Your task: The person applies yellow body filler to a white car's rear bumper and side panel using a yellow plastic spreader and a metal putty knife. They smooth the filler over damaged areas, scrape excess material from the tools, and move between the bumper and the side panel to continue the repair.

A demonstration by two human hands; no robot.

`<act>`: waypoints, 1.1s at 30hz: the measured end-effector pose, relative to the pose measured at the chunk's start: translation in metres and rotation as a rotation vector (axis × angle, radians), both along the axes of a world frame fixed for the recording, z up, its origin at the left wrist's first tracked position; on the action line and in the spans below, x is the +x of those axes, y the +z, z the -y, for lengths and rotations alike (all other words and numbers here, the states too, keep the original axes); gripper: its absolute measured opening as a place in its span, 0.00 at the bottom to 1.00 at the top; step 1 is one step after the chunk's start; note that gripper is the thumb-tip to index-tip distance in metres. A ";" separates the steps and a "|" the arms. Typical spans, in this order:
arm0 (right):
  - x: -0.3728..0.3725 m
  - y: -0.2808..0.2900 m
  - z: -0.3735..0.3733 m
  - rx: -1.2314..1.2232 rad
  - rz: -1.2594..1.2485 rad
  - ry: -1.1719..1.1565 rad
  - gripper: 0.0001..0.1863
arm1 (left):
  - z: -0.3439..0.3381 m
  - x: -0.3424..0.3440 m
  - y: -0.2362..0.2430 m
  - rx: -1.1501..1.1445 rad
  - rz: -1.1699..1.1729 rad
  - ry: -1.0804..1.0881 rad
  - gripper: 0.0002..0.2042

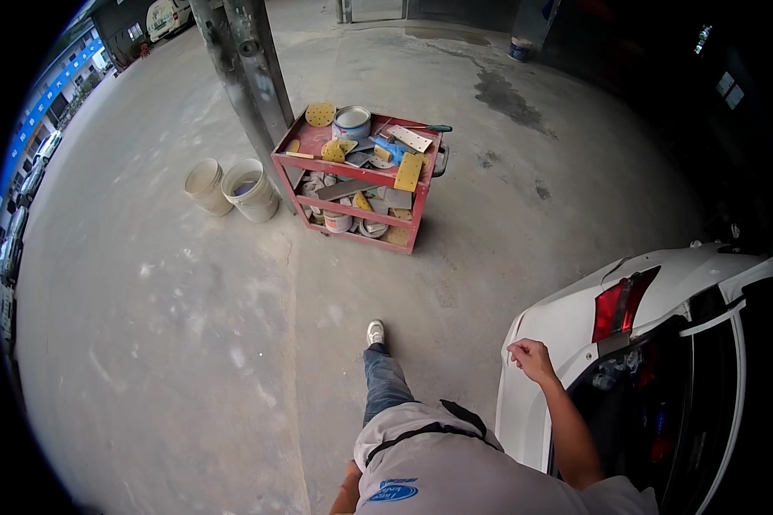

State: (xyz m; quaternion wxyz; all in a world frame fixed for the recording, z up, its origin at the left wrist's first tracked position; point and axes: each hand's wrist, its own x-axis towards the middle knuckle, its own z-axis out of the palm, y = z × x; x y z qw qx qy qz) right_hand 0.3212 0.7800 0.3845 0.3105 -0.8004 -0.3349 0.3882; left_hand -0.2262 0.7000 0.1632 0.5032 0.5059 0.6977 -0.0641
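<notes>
My right hand [532, 360] is raised beside the rear corner of a white car [567, 318], near its red tail light [623, 305]. Its fingers are curled in, and I see nothing held in them. Of my left arm [345, 495] only a part shows at the lower edge, against my light shirt; the fingers are hidden. Ahead stands a red three-tier cart [352, 208], apart from both hands. Its top carries a paint can [351, 123], yellow sanding discs [320, 114], a yellow perforated sheet [409, 172] and a blue item [392, 150].
Two whitish buckets [250, 190] stand left of the cart, by a metal post [247, 69]. The car's rear opening [636, 403] is at my right. Concrete floor [172, 343] spreads around me. A small dark bucket [520, 50] sits at the far wall.
</notes>
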 end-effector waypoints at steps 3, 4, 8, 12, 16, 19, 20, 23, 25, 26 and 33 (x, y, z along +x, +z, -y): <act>0.043 -0.030 -0.057 -0.082 0.054 -0.008 0.10 | -0.080 0.038 -0.047 0.061 -0.028 -0.084 0.20; 0.053 -0.048 -0.065 -0.133 0.084 -0.019 0.10 | -0.111 0.053 -0.052 0.026 0.002 -0.028 0.20; 0.090 -0.108 -0.071 -0.380 0.096 -0.109 0.14 | -0.336 0.114 -0.063 -0.129 0.286 0.500 0.15; 0.120 -0.108 -0.080 -0.480 -0.104 -0.454 0.18 | -0.545 0.193 -0.021 0.273 0.143 0.097 0.13; 0.180 -0.124 -0.101 -0.522 -0.389 -0.712 0.15 | -0.706 0.332 0.051 0.541 0.180 -0.171 0.12; 0.249 -0.144 -0.131 -0.501 -0.422 -0.634 0.16 | -0.751 0.459 0.089 0.643 0.103 -0.290 0.12; 0.275 -0.150 -0.146 -0.446 -0.414 -0.565 0.13 | -0.751 0.491 0.091 0.584 0.080 -0.350 0.13; 0.374 -0.168 -0.208 -0.392 -0.386 -0.456 0.12 | -0.752 0.557 0.078 0.486 -0.133 -0.483 0.14; 0.451 -0.164 -0.245 -0.308 -0.358 -0.390 0.11 | -0.735 0.566 0.054 0.486 -0.162 -0.308 0.15; 0.493 -0.156 -0.250 -0.275 -0.338 -0.363 0.10 | -0.724 0.575 0.047 0.502 -0.181 -0.225 0.16; 0.797 -0.140 -0.274 -0.197 -0.271 -0.463 0.08 | -0.685 0.700 0.083 0.608 -0.435 0.289 0.16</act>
